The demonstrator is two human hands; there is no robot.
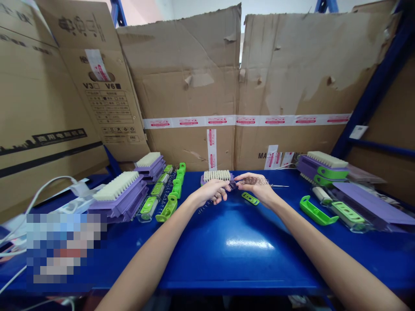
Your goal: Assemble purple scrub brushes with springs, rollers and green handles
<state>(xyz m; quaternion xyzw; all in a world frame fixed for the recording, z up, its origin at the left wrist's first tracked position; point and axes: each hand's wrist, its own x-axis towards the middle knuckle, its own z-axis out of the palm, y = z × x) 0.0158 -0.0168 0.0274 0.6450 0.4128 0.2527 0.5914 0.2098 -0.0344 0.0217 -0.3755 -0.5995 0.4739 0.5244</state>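
Note:
My left hand [214, 191] and my right hand [256, 185] meet over the blue table, fingers curled and fingertips close together. A thin, coiled, spring-like wire [204, 208] trails from under my left hand. More of the same coiled wire [263, 181] shows at the back of my right hand. A small dark part [232, 185] sits between my fingertips; its kind is too small to make out. Right behind the hands lies a purple block with cream bristle-like rows [217, 175]. A green oval plate [250, 198] lies below my right hand, and a thin metal shaft [280, 186] points right beyond it.
Purple blocks with cream tops [117, 185] stack at left, beside green-capped clear cases [150, 206] and green brackets [168, 208]. More purple parts [324, 166], a green bracket [317, 211] and a purple panel [372, 203] lie right. Cardboard [194, 86] walls the back.

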